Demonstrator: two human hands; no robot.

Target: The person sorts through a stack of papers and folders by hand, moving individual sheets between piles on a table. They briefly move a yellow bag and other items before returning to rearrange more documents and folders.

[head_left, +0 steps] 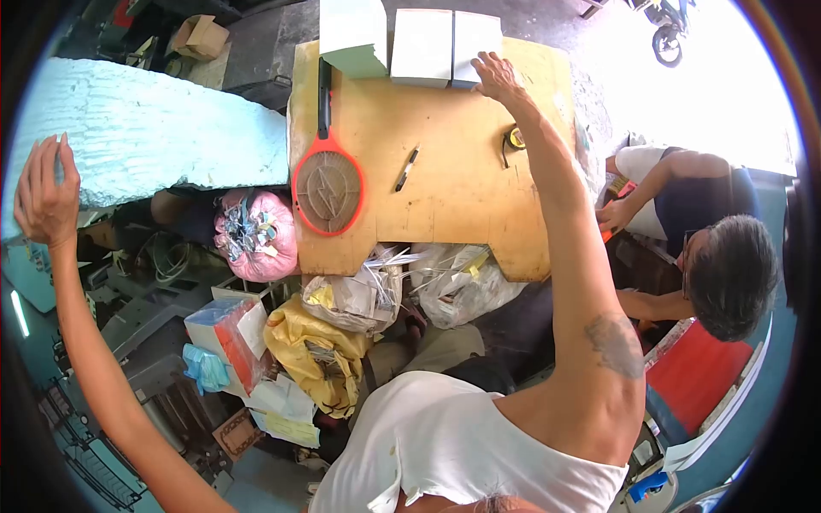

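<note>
My right hand [500, 77] reaches to the far edge of the wooden table [445, 188], its bent fingers spread at the right side of a white paper stack [475, 50]. Beside that stack stand another white stack [422, 44] and a taller paper stack [352, 38]. Out at the far left, my left hand [47, 190] is raised with straight fingers, overlapping a pale blue slab-like surface [162, 128], and it holds nothing. Below my right wrist lies a tape measure [513, 139].
On the table lie a red racket-shaped swatter [328, 188] and a pen [407, 169]. Bags of scraps [462, 282], a yellow sack [316, 350] and a pink bundle [256, 235] crowd the near edge. At right, another person [710, 205] bends over an orange-red object.
</note>
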